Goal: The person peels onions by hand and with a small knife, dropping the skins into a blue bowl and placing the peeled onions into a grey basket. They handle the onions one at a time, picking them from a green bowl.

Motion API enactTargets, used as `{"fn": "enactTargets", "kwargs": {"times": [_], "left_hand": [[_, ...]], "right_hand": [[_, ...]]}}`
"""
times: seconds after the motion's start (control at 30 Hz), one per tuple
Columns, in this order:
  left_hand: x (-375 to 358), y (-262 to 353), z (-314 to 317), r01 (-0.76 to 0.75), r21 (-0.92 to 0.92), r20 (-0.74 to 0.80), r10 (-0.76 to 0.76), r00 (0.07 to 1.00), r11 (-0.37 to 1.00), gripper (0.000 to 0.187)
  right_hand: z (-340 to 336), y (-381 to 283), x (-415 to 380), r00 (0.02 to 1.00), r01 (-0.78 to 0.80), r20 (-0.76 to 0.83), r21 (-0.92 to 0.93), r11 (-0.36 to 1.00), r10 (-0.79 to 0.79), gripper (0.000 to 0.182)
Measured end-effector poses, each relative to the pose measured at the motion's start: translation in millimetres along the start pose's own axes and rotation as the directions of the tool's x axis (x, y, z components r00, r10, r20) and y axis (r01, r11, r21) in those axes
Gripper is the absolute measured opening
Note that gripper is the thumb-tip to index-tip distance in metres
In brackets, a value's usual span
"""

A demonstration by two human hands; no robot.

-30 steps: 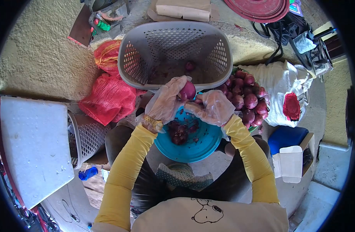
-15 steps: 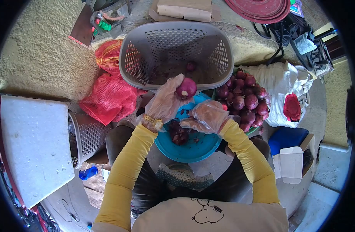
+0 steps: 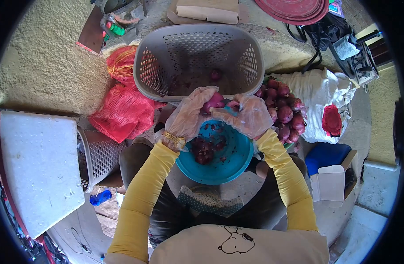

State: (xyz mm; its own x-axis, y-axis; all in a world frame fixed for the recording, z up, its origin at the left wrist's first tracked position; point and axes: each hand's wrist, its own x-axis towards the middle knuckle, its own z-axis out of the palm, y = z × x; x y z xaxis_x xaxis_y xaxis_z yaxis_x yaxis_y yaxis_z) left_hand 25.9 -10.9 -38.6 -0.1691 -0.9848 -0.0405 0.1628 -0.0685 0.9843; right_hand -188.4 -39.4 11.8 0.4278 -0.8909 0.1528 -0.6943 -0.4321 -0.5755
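My left hand (image 3: 191, 112), in a clear plastic glove, is closed around a red onion (image 3: 214, 103) above the basin. Close against the onion's right side is my gloved right hand (image 3: 248, 115), its fingers curled together; what lies between them, if anything, I cannot make out. Beneath both hands, the blue basin (image 3: 237, 169) holds dark red onion skins (image 3: 204, 152) and loose scraps. To the right of my right hand is a heap of red onions (image 3: 284, 115).
A grey perforated basket (image 3: 142, 90), tipped toward me, has one onion (image 3: 216, 75) and skin bits inside. Red mesh bags (image 3: 123, 112) lie left; a white sack (image 3: 318, 97) stands right. A white foam lid (image 3: 39, 167), another basket (image 3: 106, 158) and an open carton (image 3: 329, 185) flank me.
My right hand has risen from over the basin to the onion in my left hand. The onion has turned slightly, and more of the basin's contents show.
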Motion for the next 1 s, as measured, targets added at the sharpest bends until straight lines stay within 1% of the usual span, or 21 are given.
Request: {"fn": "enactTargets", "kwargs": {"times": [0.07,0.1,0.17,0.3,0.37,0.4,0.47,0.5,0.53,0.6,0.63,0.67,0.7,0.73,0.77,0.8,0.87,0.9,0.93,0.97,1.0], "left_hand": [[-2,4,0,0.016,0.091,0.024,-0.018,1.000,0.996,0.042],[-1,2,-2,0.016,0.091,0.024,-0.018,1.000,0.996,0.042],[1,-3,-8,-0.132,0.314,0.093,0.108,0.990,0.940,0.041],[-1,-1,-10,-0.218,0.419,0.142,0.174,0.975,0.881,0.041],[-5,10,-6,-0.388,0.553,0.213,0.326,0.921,0.737,0.042],[-7,13,-5,-0.388,0.553,0.213,0.325,0.921,0.737,0.042],[-8,16,-4,-0.265,0.435,0.174,0.208,0.963,0.861,0.042],[-6,14,-5,-0.265,0.435,0.174,0.208,0.963,0.861,0.042],[-3,9,-7,-0.239,0.387,0.158,0.191,0.969,0.890,0.042],[-1,6,-7,-0.213,0.338,0.143,0.174,0.974,0.917,0.041],[-1,6,-6,-0.115,0.221,0.099,0.095,0.991,0.969,0.040],[-1,6,-5,-0.016,0.096,0.065,0.009,0.998,0.995,0.039],[-1,11,-3,-0.017,0.097,0.065,0.010,0.998,0.995,0.039],[-2,17,-2,0.068,0.057,0.037,-0.070,0.997,0.996,0.040],[-2,21,0,0.151,0.015,0.011,-0.151,0.988,0.988,0.042],[-2,18,2,0.151,0.015,0.010,-0.151,0.989,0.988,0.042],[1,9,6,0.010,-0.129,-0.085,-0.021,0.996,0.992,0.043],[0,11,3,0.010,-0.129,-0.085,-0.021,0.996,0.992,0.043],[-2,14,-3,0.038,-0.034,-0.021,-0.038,0.999,0.999,0.044],[-3,16,-6,0.059,0.062,0.041,-0.062,0.997,0.996,0.045],[-2,15,-6,0.059,0.062,0.042,-0.062,0.997,0.996,0.045]], "right_hand": [[2,1,0,1.000,0.003,-0.002,-0.034,0.999,-0.003,0.072],[3,1,-1,1.000,0.006,-0.004,-0.069,0.998,-0.006,0.071],[3,2,0,1.000,0.026,-0.005,-0.047,0.999,-0.026,0.070],[7,0,-1,0.998,0.043,-0.041,-0.038,0.998,-0.044,0.071],[9,3,0,0.999,0.038,-0.010,-0.011,0.999,-0.038,0.072],[9,6,0,0.999,0.031,0.019,0.016,0.999,-0.032,0.072],[9,10,0,0.997,0.059,0.053,0.011,0.998,-0.059,0.071],[10,12,0,0.992,0.085,0.088,0.007,0.996,-0.085,0.070],[12,14,-1,0.992,0.085,0.088,0.007,0.996,-0.085,0.070],[16,15,-2,0.981,0.194,0.030,-0.076,0.978,-0.193,0.063],[15,14,-2,0.981,0.194,0.030,-0.076,0.978,-0.192,0.063],[13,12,-1,0.979,0.187,0.070,0.041,0.981,-0.190,0.055],[9,9,-1,0.975,0.174,0.109,0.157,0.972,-0.192,0.048],[6,8,-1,0.975,0.174,0.109,0.157,0.972,-0.192,0.048],[3,7,-1,0.958,0.214,0.184,0.065,0.975,-0.222,0.047],[1,7,-2,0.934,0.258,0.261,-0.024,0.966,-0.244,0.046],[2,5,-1,0.942,0.245,0.232,0.018,0.969,-0.242,0.047],[3,4,-1,0.950,0.230,0.204,0.060,0.971,-0.237,0.049],[3,2,-1,0.950,0.230,0.204,0.060,0.971,-0.237,0.049],[2,0,0,0.981,0.158,0.103,0.075,0.985,-0.166,0.055],[0,-1,1,0.996,0.088,0.002,0.096,0.991,-0.089,0.063]]}}
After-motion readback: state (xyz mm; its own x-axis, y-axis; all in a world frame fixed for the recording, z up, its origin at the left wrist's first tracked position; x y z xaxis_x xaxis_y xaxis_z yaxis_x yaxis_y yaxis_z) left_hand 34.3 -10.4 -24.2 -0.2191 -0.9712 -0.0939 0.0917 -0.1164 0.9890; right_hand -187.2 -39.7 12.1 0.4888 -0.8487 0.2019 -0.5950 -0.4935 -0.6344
